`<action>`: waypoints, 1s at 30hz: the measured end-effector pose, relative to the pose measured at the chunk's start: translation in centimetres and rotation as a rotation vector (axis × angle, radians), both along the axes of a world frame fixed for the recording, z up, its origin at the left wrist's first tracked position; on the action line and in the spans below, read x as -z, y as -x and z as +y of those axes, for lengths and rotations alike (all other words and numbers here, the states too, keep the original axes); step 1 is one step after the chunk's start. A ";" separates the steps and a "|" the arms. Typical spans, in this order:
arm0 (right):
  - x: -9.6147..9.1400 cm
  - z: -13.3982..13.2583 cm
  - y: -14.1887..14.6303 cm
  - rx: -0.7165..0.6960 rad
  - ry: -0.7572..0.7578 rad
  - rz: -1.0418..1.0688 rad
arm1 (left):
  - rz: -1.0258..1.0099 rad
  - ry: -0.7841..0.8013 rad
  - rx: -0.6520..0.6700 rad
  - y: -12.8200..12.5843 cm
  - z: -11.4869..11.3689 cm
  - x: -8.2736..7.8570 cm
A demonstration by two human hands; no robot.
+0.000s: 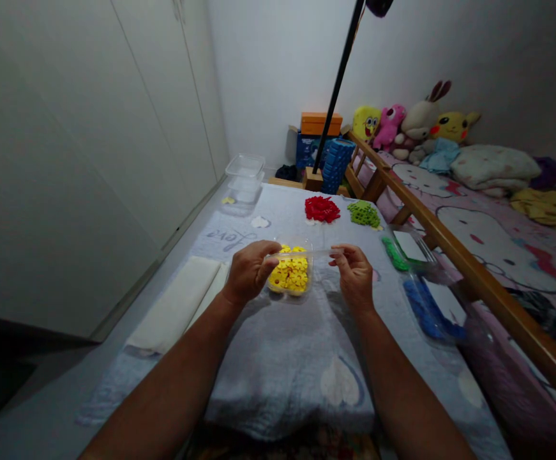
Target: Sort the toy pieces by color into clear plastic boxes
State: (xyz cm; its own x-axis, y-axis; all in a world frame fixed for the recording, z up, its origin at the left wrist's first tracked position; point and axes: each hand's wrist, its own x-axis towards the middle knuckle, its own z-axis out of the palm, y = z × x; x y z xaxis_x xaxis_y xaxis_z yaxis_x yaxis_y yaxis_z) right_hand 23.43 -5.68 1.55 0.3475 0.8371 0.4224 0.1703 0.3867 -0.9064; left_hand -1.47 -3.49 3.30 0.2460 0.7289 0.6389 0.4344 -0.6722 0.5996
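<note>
Between my two hands stretches a thin, clear plastic piece (pixel 323 252), seen nearly edge-on; I cannot tell whether it is a lid or a strip. My left hand (pixel 253 271) pinches its left end between thumb and fingers. At the other end, the fingertips of my right hand (pixel 355 275) are closed on it. Just beneath and behind this piece, a clear plastic box (pixel 301 298) stands on the cloth-covered table. It holds a heap of yellow flower-shaped pieces (pixel 290 275), partly hidden by the left hand.
Red pieces (pixel 322 209) and green pieces (pixel 364 214) lie farther back. Clear boxes with green contents (pixel 394 254) and blue contents (pixel 426 310) line the right edge, beside a wooden bed rail (pixel 421 223). Stacked clear containers (pixel 245 167) stand back left; folded cream cloth (pixel 177 303) lies left.
</note>
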 end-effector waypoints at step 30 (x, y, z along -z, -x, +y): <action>0.2 -0.2 0.6 -0.132 0.217 0.124 | -0.344 0.651 -0.061 -0.6 1.0 -0.5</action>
State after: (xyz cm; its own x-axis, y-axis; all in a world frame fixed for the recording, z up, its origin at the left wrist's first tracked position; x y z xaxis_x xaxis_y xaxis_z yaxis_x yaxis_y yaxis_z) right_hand 22.78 -5.92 1.34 0.2667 0.9450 0.1894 0.0143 0.1926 -0.9812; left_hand -0.89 -2.45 3.83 0.0563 0.9927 0.1063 0.1749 -0.1146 0.9779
